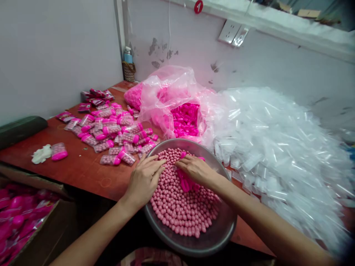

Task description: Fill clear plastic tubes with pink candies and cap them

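At the bowl's [224,238] ten o'clock, the left hand [145,179] curls loosely, any hold hidden; at twelve, the half-curled right hand [196,169] covers pink caps [186,183] on beads [181,214], grip unclear. Handling caps seems underway, calling for light fingers

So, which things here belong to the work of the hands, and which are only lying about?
Probably in the job:
metal bowl
pink beads
loose pink pieces under the right hand
bag of pink pieces
clear containers
bead-filled containers

Probably just lying about:
white crumpled wad
dark green roll
blue-labelled bottle
woven holder
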A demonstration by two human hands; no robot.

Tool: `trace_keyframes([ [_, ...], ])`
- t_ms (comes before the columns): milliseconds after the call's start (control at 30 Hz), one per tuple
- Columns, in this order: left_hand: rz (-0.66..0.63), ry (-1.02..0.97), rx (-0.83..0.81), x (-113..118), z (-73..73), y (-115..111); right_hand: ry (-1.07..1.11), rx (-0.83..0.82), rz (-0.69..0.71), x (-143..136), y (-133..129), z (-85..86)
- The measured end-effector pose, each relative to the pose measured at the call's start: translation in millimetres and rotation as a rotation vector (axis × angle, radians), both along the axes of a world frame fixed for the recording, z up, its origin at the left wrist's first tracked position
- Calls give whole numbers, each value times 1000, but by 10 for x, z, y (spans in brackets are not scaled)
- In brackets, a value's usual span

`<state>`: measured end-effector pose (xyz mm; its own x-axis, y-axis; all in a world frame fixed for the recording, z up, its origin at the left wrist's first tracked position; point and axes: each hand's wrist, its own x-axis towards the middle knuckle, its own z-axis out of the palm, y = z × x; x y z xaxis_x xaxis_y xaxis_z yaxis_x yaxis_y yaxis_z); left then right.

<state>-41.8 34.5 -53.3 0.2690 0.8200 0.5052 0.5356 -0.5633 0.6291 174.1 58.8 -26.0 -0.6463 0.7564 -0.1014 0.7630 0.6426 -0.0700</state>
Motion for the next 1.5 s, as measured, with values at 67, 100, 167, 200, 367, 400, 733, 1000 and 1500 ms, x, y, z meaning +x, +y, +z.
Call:
trace_keyframes([
  [67, -2, 22, 20, -4, 9, -32, 75, -10, -57, 21, 5, 1],
  [100, -7, 32, 39, -2, 18, -57, 148, -24, -88, 37, -13, 21],
  [167, -28, 42, 83, 14, 48, -122, 339, -89, -150, 61, -96, 86],
  [200, -49, 43, 101, 28, 70, -158, 447, -142, -178, 63, -156, 122],
  [367, -206, -59, -19, 142, 221, -304, 983, -545, -305, -54, -517, 214],
  [400, -226, -109, -88, 163, 251, -319, 1054, -614, -326, -87, -579, 215],
  [733, -339, -180, -358, 209, 377, -386, 313, -104, -141, -113, -817, 467],
  [1000, -173, -245, -316, -31, 307, -280, 58, -213, -303, 6, -777, 7],
  [1500, -77, -453, -421, -52, 235, -354, 1296, -1091, -540, -242, -603, -61],
])
